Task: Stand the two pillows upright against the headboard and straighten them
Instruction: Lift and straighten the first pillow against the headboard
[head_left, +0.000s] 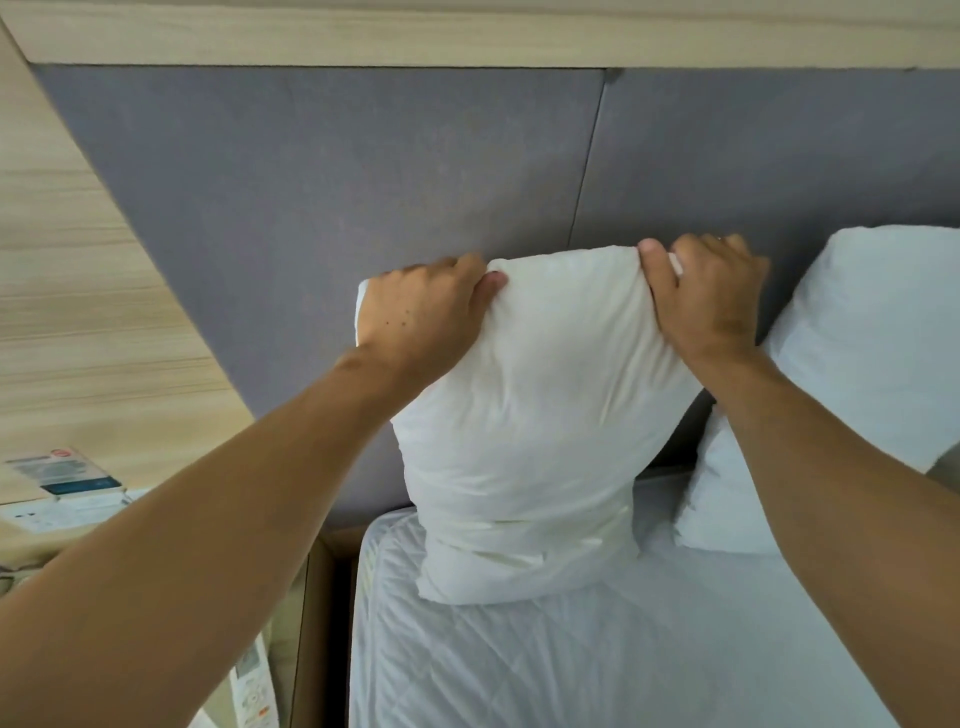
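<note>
A cream-white pillow (530, 431) stands upright on the mattress (571, 665), in front of the grey padded headboard (322, 218). My left hand (421, 317) grips its top left corner and my right hand (711, 296) grips its top right corner. The bottom edge of this pillow is folded onto the quilted cover. A second white pillow (862, 364) leans upright against the headboard at the right, partly behind my right forearm and cut off by the frame edge.
A light wooden wall panel (78, 291) runs along the left, and a wooden ledge (467, 31) tops the headboard. A bedside shelf at lower left carries printed cards (67, 473) and a remote control (252, 691). A narrow gap separates the mattress from the shelf.
</note>
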